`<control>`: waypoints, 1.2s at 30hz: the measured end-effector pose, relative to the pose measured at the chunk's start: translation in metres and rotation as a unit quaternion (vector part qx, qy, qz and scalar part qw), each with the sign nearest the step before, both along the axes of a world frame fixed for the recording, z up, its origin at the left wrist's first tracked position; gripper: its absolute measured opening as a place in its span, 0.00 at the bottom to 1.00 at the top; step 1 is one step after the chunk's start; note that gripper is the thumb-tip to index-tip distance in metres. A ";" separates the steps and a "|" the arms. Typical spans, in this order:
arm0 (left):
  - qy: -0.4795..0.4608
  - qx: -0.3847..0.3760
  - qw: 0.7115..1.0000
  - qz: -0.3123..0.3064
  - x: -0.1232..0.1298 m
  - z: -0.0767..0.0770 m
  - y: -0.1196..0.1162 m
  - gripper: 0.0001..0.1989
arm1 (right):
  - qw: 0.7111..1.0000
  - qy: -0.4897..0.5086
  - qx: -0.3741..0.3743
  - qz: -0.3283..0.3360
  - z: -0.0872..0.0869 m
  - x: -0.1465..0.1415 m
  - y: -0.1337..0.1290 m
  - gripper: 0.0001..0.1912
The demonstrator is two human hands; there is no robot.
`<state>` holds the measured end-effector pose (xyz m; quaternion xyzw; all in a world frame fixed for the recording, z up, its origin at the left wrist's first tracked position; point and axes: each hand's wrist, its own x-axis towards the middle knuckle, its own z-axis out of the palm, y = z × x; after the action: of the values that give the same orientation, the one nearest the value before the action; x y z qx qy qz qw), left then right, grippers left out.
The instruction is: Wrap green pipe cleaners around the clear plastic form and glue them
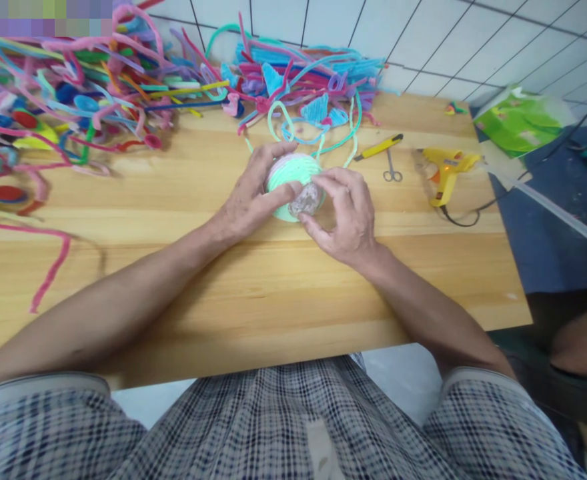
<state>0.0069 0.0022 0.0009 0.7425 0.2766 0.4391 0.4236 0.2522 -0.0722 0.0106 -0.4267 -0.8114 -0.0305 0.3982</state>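
Observation:
Over the middle of the table, a mint-green ball (282, 177) wrapped in fuzzy pipe cleaner sits between my hands. A lilac tint shows along its upper left. On its near right side is a crumpled greyish-white patch (304, 201). My left hand (252, 193) curves around the ball's left side, its thumb pressed beside the patch. With thumb and forefinger, my right hand (346, 212) grips the right side around the patch. Green and blue pipe cleaners (287, 127) curl just behind the ball. The ball's underside is hidden.
Heaped pipe cleaners (123, 87) fill the back left. A yellow cutter (379, 147), small scissors (392, 175) and a yellow glue gun (447, 172) with a cord lie right. A green packet (521, 121) is beyond the table's right edge. Another person's limb (586, 340) shows lower right.

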 end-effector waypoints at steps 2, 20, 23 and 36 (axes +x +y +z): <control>0.006 0.004 1.000 0.014 0.000 0.000 -0.001 0.32 | 1.000 0.008 0.001 0.009 0.000 0.001 0.001 0.30; 0.000 -0.025 1.000 -0.008 0.003 0.007 -0.005 0.36 | 0.987 -0.070 0.131 -0.058 0.018 0.005 0.008 0.20; -0.010 -0.027 1.000 -0.004 0.004 0.005 -0.005 0.36 | 0.989 -0.083 0.097 -0.070 0.017 0.007 0.006 0.19; -0.012 -0.007 1.000 -0.019 0.004 0.001 -0.002 0.35 | 0.997 -0.060 -0.008 -0.047 0.008 0.014 0.007 0.22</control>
<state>0.0109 0.0007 0.0023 0.7393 0.2602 0.4383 0.4401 0.2661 -0.0654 0.0189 -0.4652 -0.8129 -0.0681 0.3438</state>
